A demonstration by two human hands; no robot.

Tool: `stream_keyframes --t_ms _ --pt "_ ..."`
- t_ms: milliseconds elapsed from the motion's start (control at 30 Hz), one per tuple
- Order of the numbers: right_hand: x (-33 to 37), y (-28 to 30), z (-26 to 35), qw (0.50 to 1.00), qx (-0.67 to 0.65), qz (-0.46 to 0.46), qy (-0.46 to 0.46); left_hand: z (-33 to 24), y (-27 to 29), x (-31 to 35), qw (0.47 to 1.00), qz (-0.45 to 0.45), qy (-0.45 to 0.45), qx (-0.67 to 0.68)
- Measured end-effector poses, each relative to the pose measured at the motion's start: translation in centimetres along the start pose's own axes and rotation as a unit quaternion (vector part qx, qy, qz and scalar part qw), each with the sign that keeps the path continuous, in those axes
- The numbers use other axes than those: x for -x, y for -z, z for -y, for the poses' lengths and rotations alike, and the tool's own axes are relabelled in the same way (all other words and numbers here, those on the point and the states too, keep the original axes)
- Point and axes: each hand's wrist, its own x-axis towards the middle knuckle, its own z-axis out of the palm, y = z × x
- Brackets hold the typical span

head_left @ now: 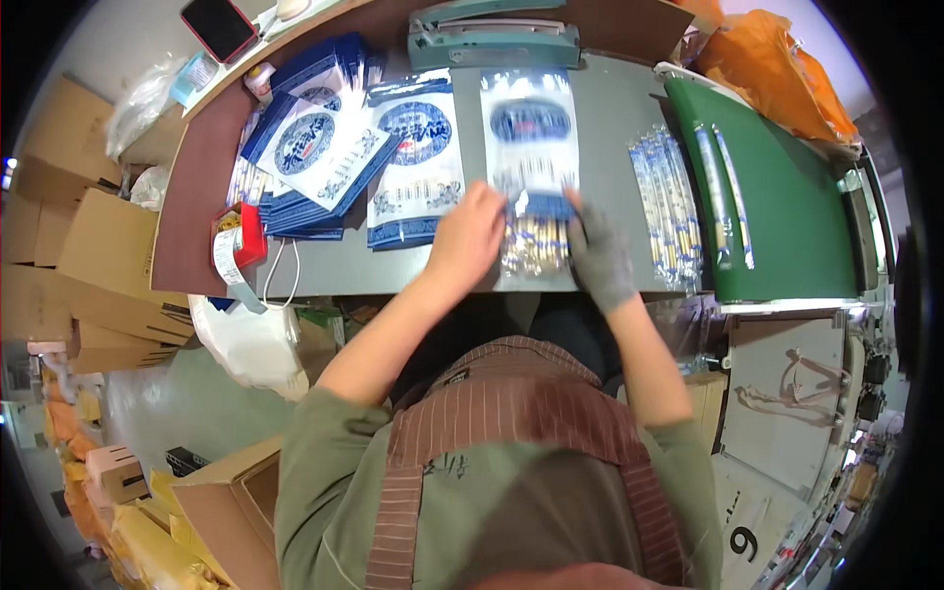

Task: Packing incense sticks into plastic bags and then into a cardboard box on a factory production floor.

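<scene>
A white and blue plastic bag [531, 162] lies flat in front of me on the grey table. From under its near blue edge stick out the ends of a bundle of film-wrapped chopsticks [534, 248]; how far they reach into the bag is hidden. My bare left hand [466, 236] pinches the bag's near left edge. On the opposite edge is my right hand [601, 258], in a grey glove, with its thumb and fingers closed at the bag's border. Slight blur softens the fingers.
More printed bags [413, 147] and a fanned pile of them [320, 157] lie to the left, near a red tape dispenser [239, 236]. Wrapped chopsticks [669, 211] lie right, beside a green board [787, 197]. A teal sealing machine [495, 41] stands at the back.
</scene>
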Motion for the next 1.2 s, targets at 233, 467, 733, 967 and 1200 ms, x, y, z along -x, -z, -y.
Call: stream_keyframes --t_ms 233,467,733,967,1200 --pt "8.6 8.0 2.5 0.986 -0.108 0.059 0.111 -7.6 7.6 5.3 0.983 0.127 -0.028 0.128" --pt "-1.6 21.8 13.9 0.980 -0.155 -0.047 0.119 -14.2 18.4 -8.2 0.973 0.064 -0.124 0.184" --pt "-12.0 16.9 15.9 0.955 -0.261 0.039 0.133 -9.2 23.5 -12.1 0.993 -0.022 -0.107 0.049" --pt "-11.9 2.3 10.1 0.954 -0.051 0.012 0.294 1.7 17.3 -4.8 0.972 -0.075 -0.113 -0.191" --pt "-5.0 -5.1 6.8 0.962 -0.108 0.198 0.155 4.7 9.0 5.3 0.978 -0.028 -0.033 -0.202"
